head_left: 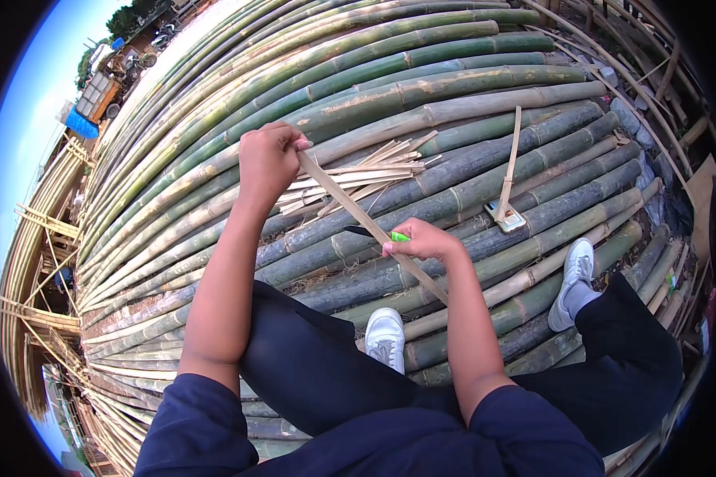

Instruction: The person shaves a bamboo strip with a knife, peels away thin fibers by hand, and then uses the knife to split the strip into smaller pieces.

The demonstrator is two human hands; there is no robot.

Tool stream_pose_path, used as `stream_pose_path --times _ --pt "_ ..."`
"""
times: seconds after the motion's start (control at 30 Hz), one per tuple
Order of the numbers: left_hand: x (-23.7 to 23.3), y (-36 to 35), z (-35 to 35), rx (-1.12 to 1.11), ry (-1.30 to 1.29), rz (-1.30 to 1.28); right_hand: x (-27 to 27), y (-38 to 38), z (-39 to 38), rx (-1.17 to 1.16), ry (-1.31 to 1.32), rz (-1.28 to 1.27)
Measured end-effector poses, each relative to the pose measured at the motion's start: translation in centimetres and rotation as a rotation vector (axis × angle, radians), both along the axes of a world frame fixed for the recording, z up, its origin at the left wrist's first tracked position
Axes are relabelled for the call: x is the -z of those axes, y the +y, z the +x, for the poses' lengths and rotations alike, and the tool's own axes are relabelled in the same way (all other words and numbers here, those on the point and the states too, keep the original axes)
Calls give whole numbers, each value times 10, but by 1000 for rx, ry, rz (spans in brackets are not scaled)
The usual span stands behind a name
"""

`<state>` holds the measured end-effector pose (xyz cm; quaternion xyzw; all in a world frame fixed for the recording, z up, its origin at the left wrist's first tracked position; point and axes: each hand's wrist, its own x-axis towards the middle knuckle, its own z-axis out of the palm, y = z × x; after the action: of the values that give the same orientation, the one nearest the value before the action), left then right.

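Observation:
My left hand (269,157) is closed, pinching the upper end of a long flat bamboo strip (338,193). The strip slants down to the right in front of my knees. My right hand (426,241) is closed around the bright green handle of a knife (400,237), its thumb at the strip. The knife's dark blade sticks out to the left, crossing the strip. Just past the strip lies a loose pile of pale split bamboo pieces (374,171) on the poles.
Rows of green and grey bamboo poles (422,91) cover the ground under me. A phone (511,219) lies on them at the right, with another bamboo strip (511,163) over it. My shoes rest on the poles. A truck (101,94) stands far left; upright bamboo stacks (36,262) lean nearby.

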<state>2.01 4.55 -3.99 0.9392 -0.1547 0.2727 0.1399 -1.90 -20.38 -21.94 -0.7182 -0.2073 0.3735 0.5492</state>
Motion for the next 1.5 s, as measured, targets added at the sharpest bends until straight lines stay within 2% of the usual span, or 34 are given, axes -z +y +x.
stream_pose_path --times 0.03,0.1,0.13,0.2,0.23,0.3,0.33,0.4,0.47,0.53,0.57,0.6,0.63,0.67,0.7,0.73,0.8,1.1,1.2,1.3,1.5 --pt "-2 -1 -1 0 0 0 2 -1 0 0 0 0" --pt "-4 -3 -4 -114 27 -332 6 -1 1 22 53 43" --pt "-1 2 0 -114 27 -332 6 -2 0 22 53 43" --pt "3 12 7 -33 253 -634 4 -3 -1 42 79 109" --pt "4 10 7 -34 255 -634 2 -4 -2 41 80 108" --pt "7 1 3 183 512 -1158 0 -5 -3 -16 205 278" --pt "8 -2 1 182 514 -1159 0 -4 -3 -15 207 278" --pt "7 -10 -7 555 865 -1279 1 -2 -3 -142 336 444" --pt "4 -23 -13 560 919 -1265 0 3 -5 -174 331 472" --pt "1 -33 -17 767 1102 -1426 -1 9 -7 -204 329 501" --pt "-2 -45 -24 692 1078 -1489 -2 13 -8 -188 303 489" --pt "1 -43 -24 688 1082 -1493 -2 16 -9 -174 276 476" --pt "4 -40 -22 794 1134 -1508 -2 19 -10 -174 281 475" --pt "7 -39 -21 901 1184 -1518 -2 22 -11 -79 191 409" --pt "2 -50 -30 783 1053 -1527 -1 24 -12 16 100 343" --pt "1 -49 -31 779 1055 -1530 0 23 -10 16 105 343" --pt "0 -46 -33 813 978 -1367 2 18 -5 138 206 295" --pt "-5 -42 -36 755 729 -1396 1 -13 4 246 212 436" --pt "7 -37 -29 799 754 -1260 3 -15 5 262 220 448" --pt "24 -41 -24 773 781 -1227 5 -12 7 302 281 454" --pt "58 -61 -19 651 749 -1272 9 -5 9 407 367 402"
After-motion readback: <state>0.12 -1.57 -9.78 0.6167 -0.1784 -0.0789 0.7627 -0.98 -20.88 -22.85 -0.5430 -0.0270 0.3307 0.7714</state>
